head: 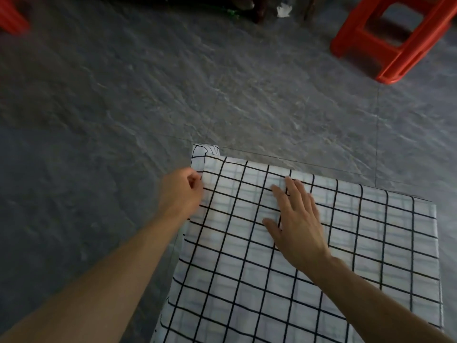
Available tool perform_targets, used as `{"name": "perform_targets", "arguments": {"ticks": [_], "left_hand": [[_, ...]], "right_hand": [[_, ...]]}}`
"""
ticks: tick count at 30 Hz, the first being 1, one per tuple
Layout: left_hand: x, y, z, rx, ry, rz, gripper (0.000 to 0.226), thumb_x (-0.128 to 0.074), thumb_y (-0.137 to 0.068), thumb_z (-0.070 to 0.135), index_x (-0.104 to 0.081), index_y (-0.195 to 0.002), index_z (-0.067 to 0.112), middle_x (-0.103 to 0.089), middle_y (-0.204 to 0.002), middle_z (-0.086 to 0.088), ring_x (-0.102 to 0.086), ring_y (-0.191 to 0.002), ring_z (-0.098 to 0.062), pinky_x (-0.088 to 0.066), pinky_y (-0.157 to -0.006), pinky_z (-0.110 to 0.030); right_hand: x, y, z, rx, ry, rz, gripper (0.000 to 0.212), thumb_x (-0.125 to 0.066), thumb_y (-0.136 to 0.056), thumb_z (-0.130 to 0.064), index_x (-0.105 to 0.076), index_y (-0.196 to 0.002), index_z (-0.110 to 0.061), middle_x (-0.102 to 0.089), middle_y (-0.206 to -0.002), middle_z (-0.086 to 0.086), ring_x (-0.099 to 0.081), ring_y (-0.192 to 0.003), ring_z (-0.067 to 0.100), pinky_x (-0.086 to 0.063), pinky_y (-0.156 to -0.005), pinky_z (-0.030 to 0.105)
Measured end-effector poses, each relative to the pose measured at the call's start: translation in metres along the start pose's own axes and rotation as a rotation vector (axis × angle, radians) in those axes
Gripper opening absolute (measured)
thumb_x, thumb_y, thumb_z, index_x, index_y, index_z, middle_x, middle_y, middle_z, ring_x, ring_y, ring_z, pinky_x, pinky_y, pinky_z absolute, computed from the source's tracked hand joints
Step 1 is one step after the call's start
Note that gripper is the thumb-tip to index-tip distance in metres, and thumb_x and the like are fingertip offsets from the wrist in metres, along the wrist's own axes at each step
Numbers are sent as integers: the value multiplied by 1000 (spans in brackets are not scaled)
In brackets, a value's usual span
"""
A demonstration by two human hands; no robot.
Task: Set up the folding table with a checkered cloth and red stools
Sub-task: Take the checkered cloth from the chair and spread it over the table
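Left hand pinching checkered cloth edge, right hand spread flat — smoothing step; next, fetching red stool at upper right.

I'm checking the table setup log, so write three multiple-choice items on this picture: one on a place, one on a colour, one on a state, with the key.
1. Where is the fully visible red stool?
A. On the cloth
B. On the floor at upper right
C. Under the left forearm

2. What colour are the grid lines on the checkered cloth?
A. Black
B. Red
C. Green

3. What is the right hand doing?
A. Gripping a stool leg
B. Hanging clear of the cloth
C. Lying flat on the cloth, fingers straight

Key: 1 B, it stands on the grey floor beyond the table. 2 A, dark lines on white fabric. 3 C, palm down, while the left hand pinches the cloth's left edge.
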State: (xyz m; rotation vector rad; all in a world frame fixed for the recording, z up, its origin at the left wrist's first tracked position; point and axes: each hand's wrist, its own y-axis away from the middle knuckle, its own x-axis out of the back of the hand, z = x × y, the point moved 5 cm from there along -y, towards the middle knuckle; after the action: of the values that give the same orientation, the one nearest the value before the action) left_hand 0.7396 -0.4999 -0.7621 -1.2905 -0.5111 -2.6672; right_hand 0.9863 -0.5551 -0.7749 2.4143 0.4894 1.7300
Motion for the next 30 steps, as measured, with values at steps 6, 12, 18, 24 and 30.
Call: {"name": "perform_targets", "arguments": {"ticks": [6,12,18,24,30], "left_hand": [[0,-1,-3,42,51,-38,4,-73,-82,14,-71,-84,11,-65,-71,8,-60,-64,0,-43,-55,-5],[3,-3,-1,44,-5,-55,9,-69,-86,12,-68,-78,9,-68,-76,3,-61,-65,-5,-41,-53,-7],[0,7,-1,54,-62,-44,13,-56,-94,11,-62,-84,6,-60,-82,3,-50,-58,1,-38,-50,-3],[11,22,-15,98,-56,-15,15,-56,-94,10,-58,-80,10,-58,-75,5,-51,-57,-3,-39,-48,-5],[20,38,-36,98,-65,3,14,-60,-93,14,-59,-79,13,-63,-75,4,-57,-63,-5,-38,-53,-14]], "right_hand": [[1,0,0,-7,-28,2,74,-52,-95,-50,-15,-154,-27,2,-165,3,12,-151,21,1,-122,40],[1,1,-1,-7,-32,-2,74,-49,-96,-51,-11,-155,-28,6,-164,2,15,-150,20,3,-122,38],[-1,0,-4,31,-29,-10,77,-47,-95,-53,-8,-156,-25,6,-164,2,15,-150,19,3,-122,39],[-7,5,-13,101,-11,-29,76,-45,-96,-53,-9,-156,-24,10,-164,1,18,-149,17,3,-123,39],[-13,11,-25,146,-9,-40,77,-49,-95,-52,-12,-156,-23,5,-164,2,14,-150,17,3,-121,40]]}}
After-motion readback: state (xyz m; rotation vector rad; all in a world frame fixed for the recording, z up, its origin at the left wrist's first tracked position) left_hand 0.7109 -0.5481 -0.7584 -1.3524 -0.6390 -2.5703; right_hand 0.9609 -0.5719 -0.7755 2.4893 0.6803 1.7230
